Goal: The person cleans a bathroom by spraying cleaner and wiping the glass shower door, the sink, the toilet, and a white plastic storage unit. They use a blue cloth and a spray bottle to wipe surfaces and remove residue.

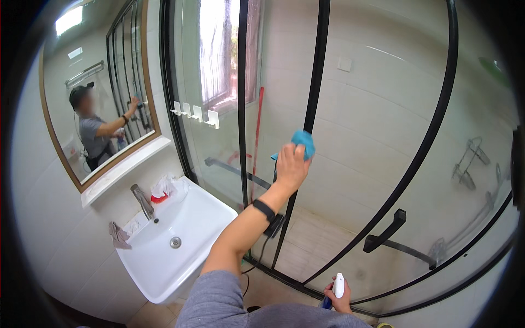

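Observation:
My left hand (292, 168) grips a crumpled blue cloth (303, 143) and presses it at a black upright frame bar (316, 78) of the glass shower enclosure. A black band (264, 210) circles that wrist. Low at the bottom of the view, my right hand (343, 302) holds a spray bottle with a white trigger head (338, 285) and a blue lower part; most of the bottle is hidden by the hand and my body. Right of centre, a black door handle (385, 231) juts from the glass panels.
A white washbasin (209, 205) with a metal faucet (142, 201) stands at left. On its rim lie a grey cloth (119, 235), a thin plastic bag (170, 186) and a red object (160, 198). Above hang a mirror (98, 94) and a shelf (127, 168). White hooks (197, 113) stick to the glass.

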Demonstrator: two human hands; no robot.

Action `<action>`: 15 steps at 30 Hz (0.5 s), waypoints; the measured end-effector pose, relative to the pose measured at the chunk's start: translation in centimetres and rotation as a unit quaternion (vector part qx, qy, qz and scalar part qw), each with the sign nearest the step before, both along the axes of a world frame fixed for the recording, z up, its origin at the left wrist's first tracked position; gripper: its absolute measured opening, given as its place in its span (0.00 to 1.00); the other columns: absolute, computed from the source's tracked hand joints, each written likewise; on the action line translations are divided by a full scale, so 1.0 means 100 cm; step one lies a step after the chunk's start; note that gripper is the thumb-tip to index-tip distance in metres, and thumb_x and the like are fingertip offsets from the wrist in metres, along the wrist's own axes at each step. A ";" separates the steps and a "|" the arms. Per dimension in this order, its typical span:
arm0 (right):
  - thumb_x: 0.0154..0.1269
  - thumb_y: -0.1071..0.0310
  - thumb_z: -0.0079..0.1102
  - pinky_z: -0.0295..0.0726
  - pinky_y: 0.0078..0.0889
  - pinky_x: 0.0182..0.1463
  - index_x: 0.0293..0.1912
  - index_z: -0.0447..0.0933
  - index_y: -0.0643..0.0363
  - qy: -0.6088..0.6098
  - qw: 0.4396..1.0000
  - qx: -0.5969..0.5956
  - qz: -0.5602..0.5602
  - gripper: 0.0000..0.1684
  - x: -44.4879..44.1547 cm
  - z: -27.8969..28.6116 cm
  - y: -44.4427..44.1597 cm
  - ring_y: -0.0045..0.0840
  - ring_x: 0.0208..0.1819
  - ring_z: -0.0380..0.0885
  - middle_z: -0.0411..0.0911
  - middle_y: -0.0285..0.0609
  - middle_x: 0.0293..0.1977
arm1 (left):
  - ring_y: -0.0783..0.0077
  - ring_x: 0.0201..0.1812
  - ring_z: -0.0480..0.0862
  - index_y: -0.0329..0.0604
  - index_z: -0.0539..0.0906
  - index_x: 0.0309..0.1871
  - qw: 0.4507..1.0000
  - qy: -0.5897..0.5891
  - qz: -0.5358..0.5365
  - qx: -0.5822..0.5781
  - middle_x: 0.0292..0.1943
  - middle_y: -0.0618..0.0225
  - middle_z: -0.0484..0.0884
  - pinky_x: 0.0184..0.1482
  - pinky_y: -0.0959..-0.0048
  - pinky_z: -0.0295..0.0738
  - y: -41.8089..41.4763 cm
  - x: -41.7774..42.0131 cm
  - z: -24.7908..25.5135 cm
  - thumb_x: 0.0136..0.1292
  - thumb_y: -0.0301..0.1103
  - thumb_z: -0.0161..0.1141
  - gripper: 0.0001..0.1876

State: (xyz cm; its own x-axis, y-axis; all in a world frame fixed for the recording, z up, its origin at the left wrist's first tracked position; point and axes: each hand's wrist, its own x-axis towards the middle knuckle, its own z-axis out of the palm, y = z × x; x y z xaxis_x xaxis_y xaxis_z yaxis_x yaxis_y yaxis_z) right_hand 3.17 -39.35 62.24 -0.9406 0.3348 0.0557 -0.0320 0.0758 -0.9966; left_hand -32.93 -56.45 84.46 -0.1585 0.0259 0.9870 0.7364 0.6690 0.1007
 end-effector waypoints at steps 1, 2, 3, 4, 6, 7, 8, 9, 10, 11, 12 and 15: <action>0.49 0.77 0.70 0.77 0.23 0.37 0.52 0.68 0.61 0.005 1.000 -0.009 0.002 0.30 -0.005 0.001 -0.005 0.18 0.32 0.76 0.77 0.36 0.30 | 0.47 0.45 0.72 0.40 0.68 0.51 0.999 -0.020 -0.028 -0.030 0.44 0.51 0.69 0.45 0.54 0.69 -0.008 0.002 -0.008 0.51 0.32 0.69 0.26; 0.49 0.77 0.70 0.77 0.23 0.37 0.52 0.68 0.61 0.009 1.000 -0.018 0.004 0.30 -0.009 0.002 -0.009 0.18 0.32 0.75 0.77 0.36 0.30 | 0.46 0.46 0.72 0.39 0.68 0.50 0.996 -0.039 -0.057 -0.061 0.44 0.51 0.69 0.45 0.54 0.69 -0.015 -0.001 -0.010 0.53 0.32 0.68 0.25; 0.49 0.77 0.70 0.77 0.23 0.37 0.52 0.68 0.60 0.010 1.000 -0.017 0.009 0.30 -0.014 0.003 -0.015 0.18 0.32 0.75 0.77 0.36 0.30 | 0.45 0.46 0.72 0.38 0.68 0.51 0.997 -0.041 -0.064 -0.029 0.45 0.50 0.69 0.47 0.54 0.69 -0.024 -0.005 0.001 0.55 0.31 0.66 0.23; 0.49 0.77 0.70 0.77 0.23 0.37 0.52 0.68 0.60 0.009 1.000 -0.014 0.012 0.30 -0.016 0.003 -0.017 0.18 0.32 0.75 0.77 0.36 0.30 | 0.45 0.47 0.72 0.37 0.68 0.52 0.996 -0.045 -0.073 0.004 0.45 0.49 0.69 0.48 0.54 0.68 -0.029 -0.010 0.020 0.57 0.31 0.64 0.22; 0.48 0.78 0.71 0.77 0.23 0.37 0.52 0.68 0.60 0.011 1.000 0.001 0.014 0.30 -0.024 -0.001 -0.018 0.18 0.32 0.75 0.76 0.35 0.30 | 0.43 0.49 0.71 0.35 0.68 0.54 0.996 -0.023 -0.059 0.063 0.47 0.47 0.70 0.52 0.54 0.67 -0.040 -0.025 0.076 0.61 0.30 0.59 0.19; 0.48 0.78 0.71 0.77 0.23 0.37 0.51 0.69 0.60 0.014 1.000 0.005 0.008 0.30 -0.024 -0.001 -0.019 0.18 0.32 0.75 0.77 0.35 0.30 | 0.42 0.50 0.70 0.34 0.68 0.55 0.995 0.001 -0.038 0.088 0.48 0.46 0.70 0.54 0.54 0.66 -0.045 -0.034 0.110 0.64 0.30 0.56 0.18; 0.48 0.77 0.71 0.77 0.23 0.37 0.51 0.69 0.60 0.017 1.000 0.008 0.006 0.30 -0.025 0.000 -0.022 0.18 0.32 0.76 0.77 0.35 0.30 | 0.42 0.55 0.70 0.34 0.67 0.60 0.998 0.023 -0.028 0.060 0.55 0.46 0.69 0.58 0.53 0.65 -0.053 -0.045 0.143 0.62 0.30 0.56 0.23; 0.48 0.77 0.71 0.77 0.23 0.37 0.51 0.69 0.60 0.021 1.000 0.011 0.004 0.30 -0.026 0.002 -0.023 0.18 0.32 0.76 0.77 0.35 0.30 | 0.42 0.56 0.70 0.35 0.68 0.60 0.994 0.093 -0.024 0.047 0.56 0.46 0.69 0.59 0.53 0.65 -0.059 -0.057 0.178 0.63 0.29 0.56 0.22; 0.48 0.77 0.71 0.77 0.23 0.37 0.51 0.69 0.60 0.020 1.000 0.001 -0.013 0.30 -0.025 0.002 -0.023 0.18 0.32 0.76 0.77 0.35 0.30 | 0.43 0.56 0.70 0.36 0.68 0.60 0.992 0.122 -0.031 0.030 0.56 0.47 0.70 0.59 0.53 0.65 -0.062 -0.065 0.214 0.62 0.30 0.56 0.22; 0.48 0.77 0.71 0.77 0.23 0.37 0.51 0.69 0.61 0.022 0.999 -0.011 -0.026 0.30 -0.023 0.000 -0.024 0.18 0.32 0.76 0.77 0.35 0.30 | 0.44 0.57 0.70 0.37 0.69 0.59 0.988 0.151 -0.033 0.011 0.56 0.47 0.71 0.60 0.53 0.65 -0.067 -0.070 0.253 0.62 0.30 0.56 0.22; 0.47 0.77 0.71 0.77 0.23 0.37 0.51 0.69 0.61 0.023 0.999 -0.023 -0.039 0.30 -0.022 -0.003 -0.025 0.18 0.32 0.76 0.77 0.35 0.29 | 0.44 0.57 0.71 0.37 0.69 0.59 0.984 0.173 -0.051 -0.005 0.56 0.48 0.72 0.60 0.54 0.65 -0.072 -0.079 0.291 0.62 0.31 0.57 0.22; 0.46 0.78 0.72 0.77 0.23 0.38 0.50 0.69 0.61 0.021 0.997 -0.035 -0.072 0.30 -0.020 -0.013 -0.024 0.18 0.31 0.76 0.77 0.36 0.29 | 0.47 0.58 0.72 0.39 0.70 0.60 0.991 0.120 -0.059 -0.016 0.56 0.50 0.73 0.60 0.54 0.65 -0.071 -0.082 0.374 0.61 0.34 0.58 0.24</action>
State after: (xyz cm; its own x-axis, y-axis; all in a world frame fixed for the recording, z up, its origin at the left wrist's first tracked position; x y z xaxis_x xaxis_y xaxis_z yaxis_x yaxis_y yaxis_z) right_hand 1.17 -41.70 60.91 -0.8804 0.4698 0.0649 -0.0667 0.0128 -0.9977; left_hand -41.16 -63.60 121.90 0.0874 0.0614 0.9943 0.8100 0.5767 -0.1069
